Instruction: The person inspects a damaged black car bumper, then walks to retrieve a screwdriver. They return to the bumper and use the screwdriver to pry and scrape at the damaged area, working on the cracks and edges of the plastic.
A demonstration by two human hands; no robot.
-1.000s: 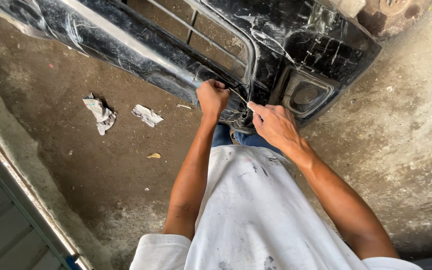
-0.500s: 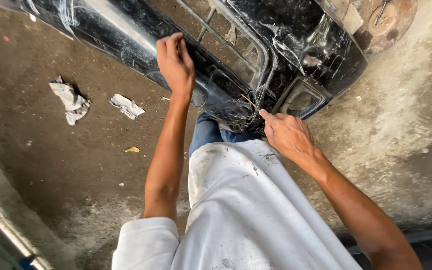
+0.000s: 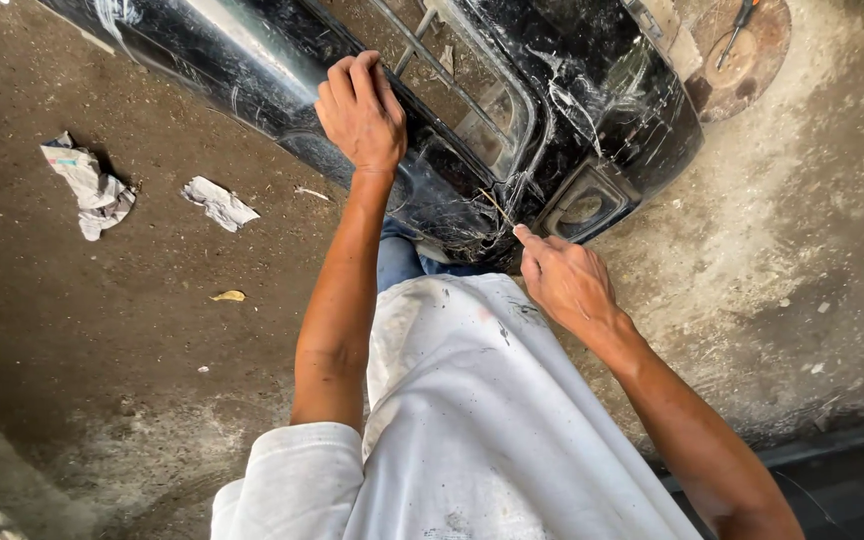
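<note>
A black car bumper (image 3: 512, 110) lies on the concrete floor (image 3: 102, 330), its long axis running from upper left to lower right. The left hand (image 3: 360, 110) is laid on the bumper's near edge, fingers (image 3: 352, 75) curled over the grille opening. The right hand (image 3: 564, 280) is held just below the bumper's fog-lamp corner, forefinger extended, other fingers loosely bent, nothing gripped. Crumpled paper (image 3: 92, 185) lies left of the bumper.
</note>
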